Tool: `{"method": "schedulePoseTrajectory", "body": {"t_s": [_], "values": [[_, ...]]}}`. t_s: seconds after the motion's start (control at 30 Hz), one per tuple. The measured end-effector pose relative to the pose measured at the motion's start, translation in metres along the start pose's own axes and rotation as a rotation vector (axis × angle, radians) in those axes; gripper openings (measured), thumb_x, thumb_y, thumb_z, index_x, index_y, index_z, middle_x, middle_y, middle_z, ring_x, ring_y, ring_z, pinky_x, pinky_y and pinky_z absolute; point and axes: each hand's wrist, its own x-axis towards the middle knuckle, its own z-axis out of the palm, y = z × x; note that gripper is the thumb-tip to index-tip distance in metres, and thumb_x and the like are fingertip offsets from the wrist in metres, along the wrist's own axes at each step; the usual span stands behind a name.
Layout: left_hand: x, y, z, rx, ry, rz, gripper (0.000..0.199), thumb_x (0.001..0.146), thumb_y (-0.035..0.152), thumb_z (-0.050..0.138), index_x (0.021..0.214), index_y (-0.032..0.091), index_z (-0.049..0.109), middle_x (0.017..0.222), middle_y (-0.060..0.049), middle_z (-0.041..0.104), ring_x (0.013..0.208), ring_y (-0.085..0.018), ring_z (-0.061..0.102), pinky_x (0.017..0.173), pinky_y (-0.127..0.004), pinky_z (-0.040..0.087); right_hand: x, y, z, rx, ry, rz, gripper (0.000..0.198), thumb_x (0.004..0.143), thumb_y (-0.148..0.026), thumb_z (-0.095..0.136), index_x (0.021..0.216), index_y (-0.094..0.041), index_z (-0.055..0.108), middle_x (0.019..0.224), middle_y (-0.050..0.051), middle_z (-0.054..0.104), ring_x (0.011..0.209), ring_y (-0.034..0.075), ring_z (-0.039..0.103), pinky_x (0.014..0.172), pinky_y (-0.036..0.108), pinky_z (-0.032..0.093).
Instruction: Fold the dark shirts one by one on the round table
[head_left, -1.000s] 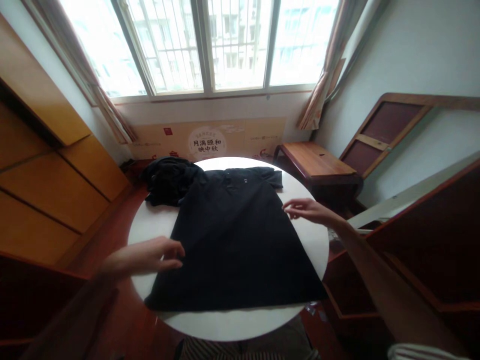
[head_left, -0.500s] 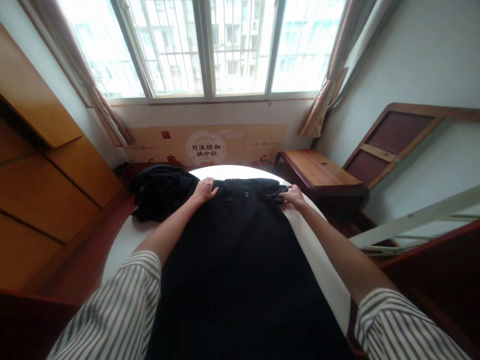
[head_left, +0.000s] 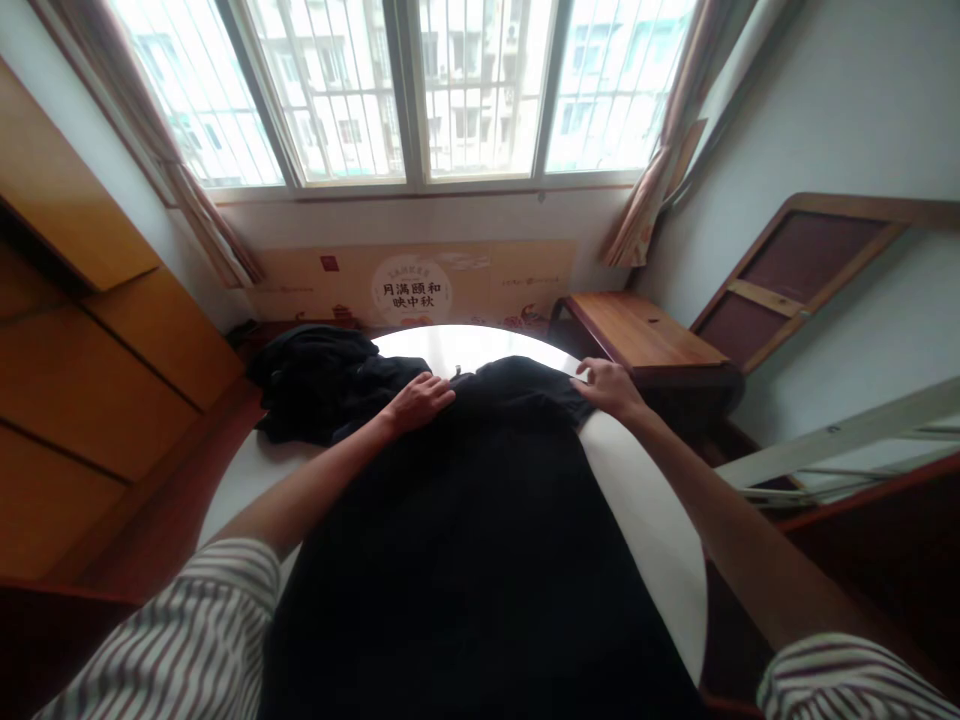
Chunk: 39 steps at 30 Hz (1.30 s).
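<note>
A large black garment (head_left: 480,560) lies spread over the round white table (head_left: 645,510), running from the far side toward me and out of the bottom of the view. A small pale tag (head_left: 457,371) shows at its far edge. My left hand (head_left: 421,402) is closed on the cloth near the middle of that far edge. At the garment's far right corner, my right hand (head_left: 611,388) has its fingers bent, with the fingertips pinching the cloth. Beside my left hand, a heap of dark clothing (head_left: 315,385) rests on the table's far left.
A low wooden stand (head_left: 645,330) is beyond the table on the right, near a framed wooden panel (head_left: 795,270) against the wall. Orange-brown cabinets (head_left: 97,360) line the left. A printed board (head_left: 412,285) stands under the barred window (head_left: 412,90).
The garment's far edge has folded toward me, its small chest mark has gone from sight and a tag has appeared. My left hand moved slightly right and nearer; the right hand shifted slightly right.
</note>
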Motion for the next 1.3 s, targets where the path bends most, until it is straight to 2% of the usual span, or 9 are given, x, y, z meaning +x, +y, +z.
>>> {"method": "schedulePoseTrajectory", "body": {"t_s": [0.1, 0.2, 0.3, 0.43, 0.53, 0.7, 0.97, 1.13, 1.3], "values": [[-0.02, 0.023, -0.013, -0.015, -0.042, 0.17, 0.027, 0.097, 0.038, 0.05, 0.091, 0.016, 0.064, 0.093, -0.01, 0.066, 0.08, -0.021, 0.064, 0.08, -0.035, 0.047, 0.022, -0.028, 0.013, 0.094, -0.041, -0.377, 0.044, 0.078, -0.017, 0.057, 0.121, -0.017, 0.066, 0.122, 0.014, 0.064, 0.116, 0.029, 0.059, 0.103, 0.042, 0.046], [-0.029, 0.03, -0.028, -0.074, -0.149, 0.079, 0.034, 0.102, 0.039, 0.041, 0.091, 0.016, 0.064, 0.079, -0.006, 0.067, 0.068, -0.018, 0.064, 0.07, -0.031, 0.046, 0.035, -0.057, 0.025, 0.101, -0.223, -0.525, 0.061, 0.078, -0.011, 0.052, 0.138, -0.022, 0.057, 0.141, 0.01, 0.055, 0.134, 0.028, 0.046, 0.115, 0.046, 0.033], [-0.024, 0.021, -0.039, -0.095, -0.175, -0.067, 0.026, 0.101, 0.032, 0.046, 0.114, 0.018, 0.062, 0.087, -0.007, 0.071, 0.079, -0.02, 0.068, 0.077, -0.032, 0.046, 0.032, -0.08, 0.032, 0.058, -0.424, -0.481, 0.047, 0.092, -0.024, 0.047, 0.138, -0.022, 0.057, 0.136, 0.011, 0.061, 0.127, 0.029, 0.054, 0.112, 0.048, 0.034], [-0.013, 0.001, -0.042, -0.113, -0.227, -0.11, 0.065, 0.084, 0.054, 0.066, 0.136, 0.018, 0.051, 0.124, -0.014, 0.066, 0.12, -0.029, 0.058, 0.105, -0.042, 0.034, 0.015, -0.088, 0.034, 0.081, -0.457, -0.487, 0.061, 0.091, -0.047, 0.055, 0.145, -0.019, 0.048, 0.131, 0.015, 0.063, 0.121, 0.032, 0.059, 0.104, 0.044, 0.043], [-0.013, -0.008, -0.04, -0.137, -0.36, -0.233, 0.068, 0.082, 0.067, 0.061, 0.127, 0.015, 0.059, 0.112, -0.016, 0.07, 0.111, -0.032, 0.063, 0.109, -0.049, 0.027, 0.007, -0.084, 0.028, 0.133, -0.49, -0.374, 0.079, 0.084, -0.047, 0.067, 0.152, -0.021, 0.037, 0.133, 0.014, 0.062, 0.122, 0.031, 0.059, 0.103, 0.042, 0.045], [-0.027, -0.003, -0.054, -0.118, -0.316, -0.182, 0.043, 0.086, 0.052, 0.063, 0.11, 0.017, 0.068, 0.103, -0.013, 0.07, 0.096, -0.027, 0.067, 0.094, -0.037, 0.04, 0.008, -0.082, 0.011, 0.187, -0.689, -0.22, 0.064, 0.07, -0.047, 0.08, 0.126, -0.021, 0.066, 0.122, 0.011, 0.069, 0.114, 0.032, 0.064, 0.097, 0.039, 0.051], [-0.073, -0.006, -0.086, -0.057, -0.34, -0.201, 0.022, 0.086, 0.041, 0.064, 0.089, 0.019, 0.069, 0.079, -0.007, 0.07, 0.083, -0.025, 0.066, 0.085, -0.037, 0.042, -0.013, -0.077, 0.004, 0.589, -0.514, -0.342, 0.044, 0.08, -0.029, 0.068, 0.123, -0.025, 0.067, 0.114, 0.002, 0.072, 0.109, 0.025, 0.065, 0.103, 0.038, 0.047], [-0.102, -0.007, -0.11, -0.198, -0.352, -0.066, 0.012, 0.079, 0.024, 0.064, 0.067, 0.022, 0.061, 0.074, -0.002, 0.066, 0.083, -0.019, 0.063, 0.092, -0.033, 0.042, -0.036, -0.053, 0.005, 0.523, -0.307, -0.596, 0.025, 0.082, -0.019, 0.059, 0.102, -0.021, 0.075, 0.107, 0.009, 0.067, 0.102, 0.025, 0.064, 0.094, 0.042, 0.052], [-0.118, 0.016, -0.113, -0.327, -0.356, 0.081, 0.009, 0.074, 0.021, 0.067, 0.069, 0.022, 0.059, 0.093, 0.0, 0.069, 0.094, -0.018, 0.064, 0.115, -0.039, 0.027, -0.067, -0.039, 0.015, 0.38, -0.287, -0.823, 0.042, 0.079, -0.008, 0.05, 0.112, -0.025, 0.071, 0.127, 0.011, 0.061, 0.111, 0.026, 0.059, 0.096, 0.046, 0.048]]}}
